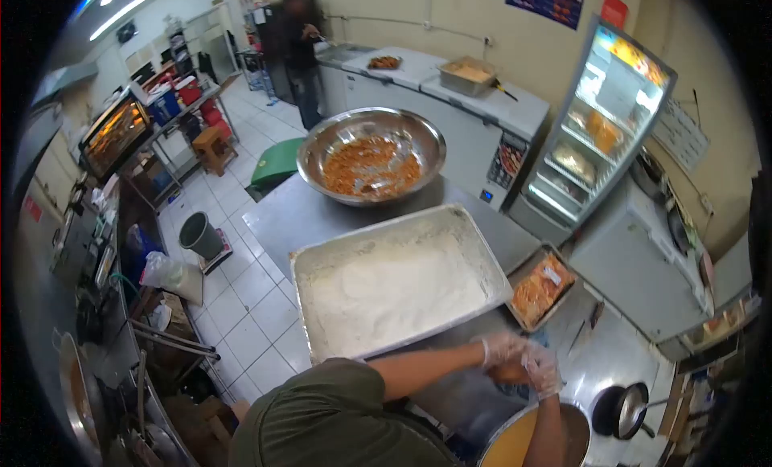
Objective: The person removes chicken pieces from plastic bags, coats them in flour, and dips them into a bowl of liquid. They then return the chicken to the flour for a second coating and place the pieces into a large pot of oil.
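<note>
My left hand (500, 349), in a clear glove, and my gloved right hand (543, 370) are close together, fingers closed, above the metal table. Between and just below them is a reddish-brown piece (511, 374), possibly meat, partly hidden by the fingers. Under my right forearm stands a round metal bowl of yellow-orange liquid (508, 439). A large rectangular tray of white powder (402, 286) lies left of my hands. Just beyond them, a smaller tray holds orange-red meat-like food (540, 294), with a label or packet on it.
A wide steel bowl (438, 149) with orange-brown bits stands behind the powder tray. Pans (627, 411) lie at the lower right. Farther back are a glass-door fridge (591, 129), chest freezers (450, 113), a green bin (275, 163) and a person (301, 61) standing.
</note>
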Action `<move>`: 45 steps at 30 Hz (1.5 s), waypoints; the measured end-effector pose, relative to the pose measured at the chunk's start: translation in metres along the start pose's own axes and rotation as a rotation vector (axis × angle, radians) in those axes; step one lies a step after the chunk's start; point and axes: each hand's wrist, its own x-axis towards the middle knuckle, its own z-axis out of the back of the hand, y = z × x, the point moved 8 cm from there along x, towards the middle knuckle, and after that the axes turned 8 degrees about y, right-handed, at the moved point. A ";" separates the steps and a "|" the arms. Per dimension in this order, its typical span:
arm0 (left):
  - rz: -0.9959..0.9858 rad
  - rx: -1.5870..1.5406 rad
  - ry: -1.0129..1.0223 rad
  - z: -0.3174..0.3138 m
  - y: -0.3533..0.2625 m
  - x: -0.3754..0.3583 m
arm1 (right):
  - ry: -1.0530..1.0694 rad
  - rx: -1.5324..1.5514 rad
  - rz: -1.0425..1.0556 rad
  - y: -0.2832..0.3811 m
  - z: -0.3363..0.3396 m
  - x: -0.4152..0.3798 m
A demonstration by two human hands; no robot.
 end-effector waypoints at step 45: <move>0.706 0.995 0.452 -0.033 0.026 -0.143 | 0.111 -0.416 -0.550 -0.012 -0.115 -0.040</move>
